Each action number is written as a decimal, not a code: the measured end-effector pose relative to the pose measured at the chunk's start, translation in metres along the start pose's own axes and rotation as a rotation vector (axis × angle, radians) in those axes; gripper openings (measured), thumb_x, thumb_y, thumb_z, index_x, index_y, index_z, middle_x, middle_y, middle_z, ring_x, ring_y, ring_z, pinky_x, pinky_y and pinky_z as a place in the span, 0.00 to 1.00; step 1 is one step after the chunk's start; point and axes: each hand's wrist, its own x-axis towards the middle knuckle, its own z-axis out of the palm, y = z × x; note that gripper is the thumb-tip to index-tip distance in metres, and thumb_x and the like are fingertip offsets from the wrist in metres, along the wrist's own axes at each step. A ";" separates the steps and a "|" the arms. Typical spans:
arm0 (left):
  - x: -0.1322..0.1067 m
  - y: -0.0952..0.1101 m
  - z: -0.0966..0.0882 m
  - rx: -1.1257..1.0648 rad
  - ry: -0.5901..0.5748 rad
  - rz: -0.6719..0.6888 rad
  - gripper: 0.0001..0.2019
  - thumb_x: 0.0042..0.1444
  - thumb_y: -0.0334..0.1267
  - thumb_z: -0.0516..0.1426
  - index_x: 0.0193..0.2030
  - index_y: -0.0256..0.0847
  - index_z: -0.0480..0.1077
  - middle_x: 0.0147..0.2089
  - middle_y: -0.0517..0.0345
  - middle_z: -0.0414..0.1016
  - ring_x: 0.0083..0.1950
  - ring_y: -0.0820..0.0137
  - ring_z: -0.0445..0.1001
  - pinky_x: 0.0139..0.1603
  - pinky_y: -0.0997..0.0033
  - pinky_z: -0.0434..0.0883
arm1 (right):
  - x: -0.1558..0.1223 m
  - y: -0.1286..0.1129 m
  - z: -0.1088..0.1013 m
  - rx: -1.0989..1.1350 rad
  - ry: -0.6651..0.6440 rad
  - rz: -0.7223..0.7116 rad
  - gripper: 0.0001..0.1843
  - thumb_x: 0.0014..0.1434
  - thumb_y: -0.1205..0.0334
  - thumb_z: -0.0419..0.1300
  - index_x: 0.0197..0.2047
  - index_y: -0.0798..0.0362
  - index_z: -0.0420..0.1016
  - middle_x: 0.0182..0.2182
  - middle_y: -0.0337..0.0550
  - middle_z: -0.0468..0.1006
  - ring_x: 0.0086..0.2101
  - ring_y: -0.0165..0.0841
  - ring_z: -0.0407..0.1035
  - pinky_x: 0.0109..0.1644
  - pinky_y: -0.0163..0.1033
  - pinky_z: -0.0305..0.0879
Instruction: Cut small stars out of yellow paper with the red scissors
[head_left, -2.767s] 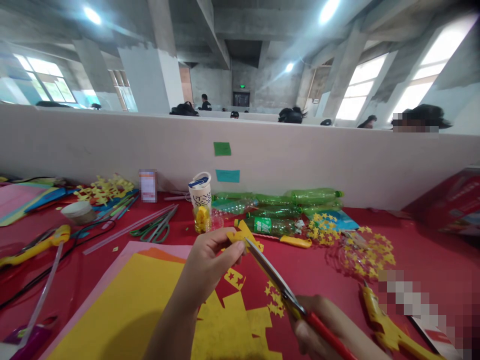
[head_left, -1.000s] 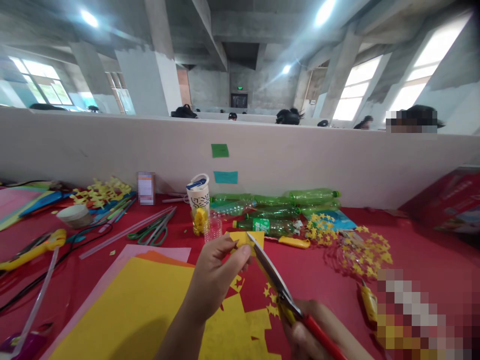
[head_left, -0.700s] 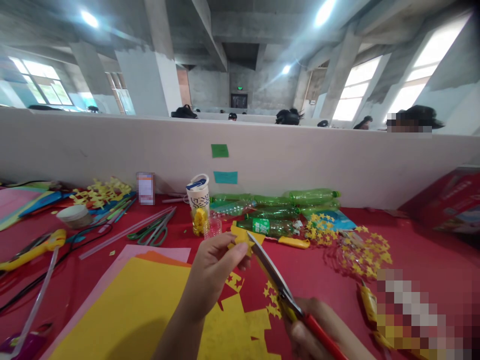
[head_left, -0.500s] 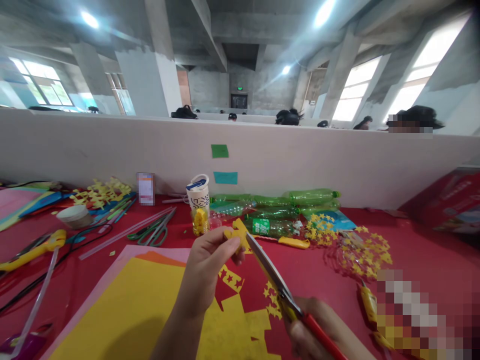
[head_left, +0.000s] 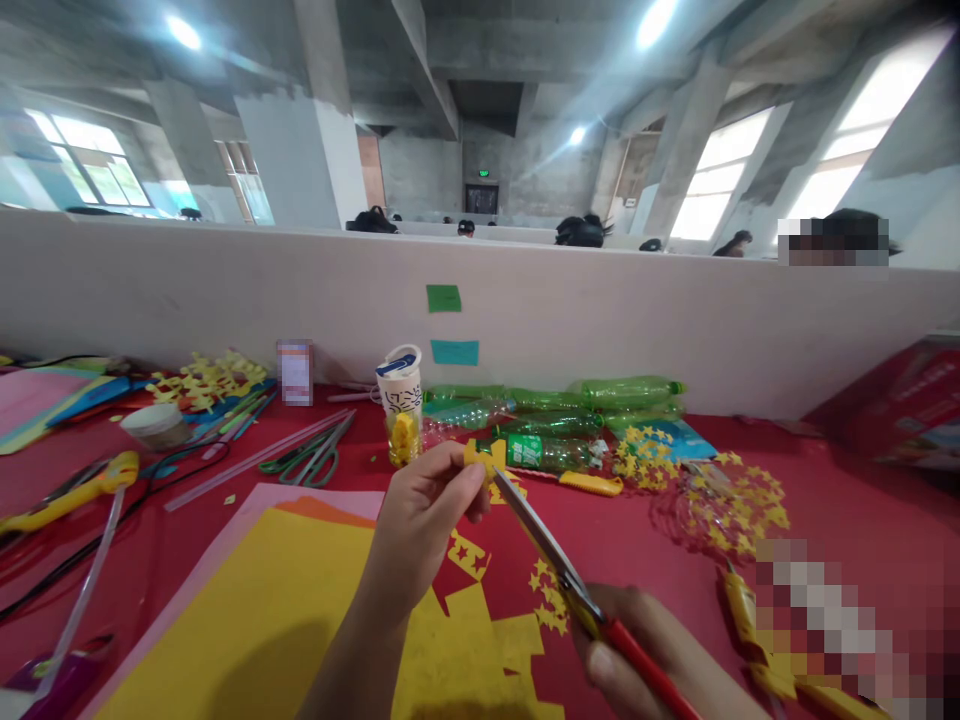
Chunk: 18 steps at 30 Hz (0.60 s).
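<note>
Clearly, the left grip (head_left: 426,510) pinches yellow paper (head_left: 489,459); the right grip (head_left: 641,635) clasps red-handled scissors (head_left: 564,572).

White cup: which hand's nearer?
Left. Left hand is in front of the white cup, slightly right; right hand, holding scissors, is farther right and lower in view.

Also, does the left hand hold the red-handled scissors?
No, the right hand holds the red-handled scissors; the left hand pinches yellow paper.
</note>
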 end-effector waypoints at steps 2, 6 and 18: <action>0.000 -0.001 -0.001 0.027 -0.020 0.008 0.11 0.56 0.35 0.53 0.22 0.39 0.66 0.20 0.62 0.64 0.25 0.75 0.62 0.27 0.76 0.61 | 0.003 -0.006 -0.002 0.011 -0.050 -0.001 0.30 0.53 0.30 0.50 0.26 0.52 0.58 0.15 0.30 0.59 0.17 0.24 0.51 0.20 0.31 0.44; -0.001 -0.001 -0.003 0.031 -0.039 -0.005 0.11 0.55 0.35 0.53 0.22 0.39 0.66 0.20 0.62 0.64 0.24 0.76 0.61 0.27 0.76 0.61 | 0.006 -0.013 -0.004 0.046 -0.120 -0.013 0.33 0.51 0.26 0.48 0.25 0.51 0.56 0.15 0.31 0.58 0.16 0.22 0.50 0.19 0.31 0.45; 0.001 -0.006 -0.010 0.071 -0.130 0.007 0.12 0.59 0.35 0.52 0.24 0.39 0.66 0.22 0.63 0.64 0.25 0.77 0.62 0.28 0.77 0.61 | -0.001 -0.006 -0.001 0.086 -0.049 0.031 0.31 0.56 0.31 0.48 0.31 0.54 0.65 0.17 0.31 0.60 0.17 0.23 0.52 0.21 0.31 0.49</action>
